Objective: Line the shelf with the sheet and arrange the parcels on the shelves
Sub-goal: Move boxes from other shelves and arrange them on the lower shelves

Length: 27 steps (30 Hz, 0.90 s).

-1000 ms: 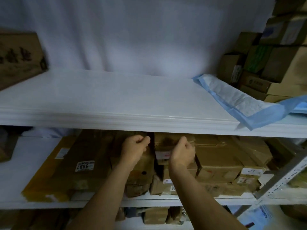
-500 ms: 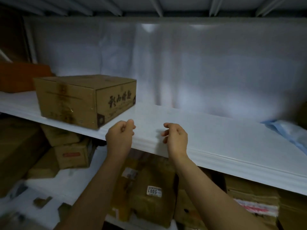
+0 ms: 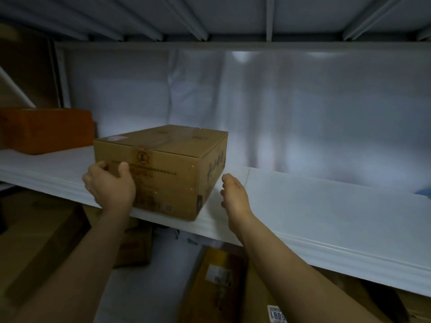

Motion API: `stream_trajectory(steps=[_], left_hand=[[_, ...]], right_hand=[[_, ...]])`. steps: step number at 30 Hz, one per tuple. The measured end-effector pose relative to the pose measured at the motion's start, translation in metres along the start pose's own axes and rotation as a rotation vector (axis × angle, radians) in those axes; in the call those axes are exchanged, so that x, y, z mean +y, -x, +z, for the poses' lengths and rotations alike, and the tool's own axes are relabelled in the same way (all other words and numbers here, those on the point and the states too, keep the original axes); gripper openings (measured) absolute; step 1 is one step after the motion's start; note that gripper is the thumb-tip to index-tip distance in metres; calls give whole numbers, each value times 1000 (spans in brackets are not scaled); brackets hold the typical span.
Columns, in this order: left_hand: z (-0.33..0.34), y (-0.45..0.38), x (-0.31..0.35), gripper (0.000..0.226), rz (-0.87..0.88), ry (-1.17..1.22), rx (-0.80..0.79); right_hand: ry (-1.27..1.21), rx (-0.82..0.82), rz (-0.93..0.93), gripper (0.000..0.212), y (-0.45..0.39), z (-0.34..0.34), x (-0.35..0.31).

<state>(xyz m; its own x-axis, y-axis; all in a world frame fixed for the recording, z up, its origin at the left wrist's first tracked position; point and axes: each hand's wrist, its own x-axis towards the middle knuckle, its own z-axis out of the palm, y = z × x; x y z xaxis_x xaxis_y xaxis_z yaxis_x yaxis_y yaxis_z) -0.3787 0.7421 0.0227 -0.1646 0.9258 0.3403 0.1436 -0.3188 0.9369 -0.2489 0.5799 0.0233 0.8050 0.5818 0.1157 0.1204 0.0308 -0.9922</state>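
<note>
- Box [image 3: 161, 169] of brown cardboard sits on the white shelf [image 3: 314, 210], its near bottom corner right at the shelf's front edge, turned a little so one corner faces forward
- Left hand [image 3: 109, 185] is on the box's front face near the left edge, fingers curled round that edge and thumb up against the face (it grips the box)
- Right hand [image 3: 233, 194] is just beside the box's right side, apart from it, fingers straight and together, holding nothing; it hangs over the shelf surface
- Pink label [image 3: 116, 137] lies on the box's top near the left corner; a round printed mark and lines of small print show on the front face, too blurred to read
- Orange box [image 3: 46, 129] stands farther left on the same shelf, well apart from the brown one
- Parcels [image 3: 217, 283] lie on the lower shelf below, one with a white barcode sticker [image 3: 276, 314]
- White sheeting [image 3: 303, 117] hangs behind the shelf
</note>
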Motion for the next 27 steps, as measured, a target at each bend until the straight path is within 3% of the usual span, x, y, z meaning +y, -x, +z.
stream_trajectory(steps=[3, 6, 11, 14, 17, 20, 27], left_hand=[[-2, -31, -12, 61, -42, 43, -83], [3, -48, -18, 60, -86, 120, -214], [4, -61, -15, 67, -343, 318, -207], [4, -59, -20, 70, -316, 381, -240], [4, -51, -15, 71, -394, 472, -467], [-1, -39, 4, 56, -514, 572, -765], [-15, 4, 18, 72, -499, 636, -944]], right_hand=[[-50, -30, 75, 38, -9, 21, -5], [-238, -73, 181, 52, -19, 33, -12], [-368, -73, 237, 67, -36, 38, -17], [-446, -56, 225, 75, -45, 14, -24], [-339, -26, 221, 72, -44, -13, -28], [-262, -45, 260, 64, -36, -25, -32], [-193, -31, 283, 50, -14, -62, -31]])
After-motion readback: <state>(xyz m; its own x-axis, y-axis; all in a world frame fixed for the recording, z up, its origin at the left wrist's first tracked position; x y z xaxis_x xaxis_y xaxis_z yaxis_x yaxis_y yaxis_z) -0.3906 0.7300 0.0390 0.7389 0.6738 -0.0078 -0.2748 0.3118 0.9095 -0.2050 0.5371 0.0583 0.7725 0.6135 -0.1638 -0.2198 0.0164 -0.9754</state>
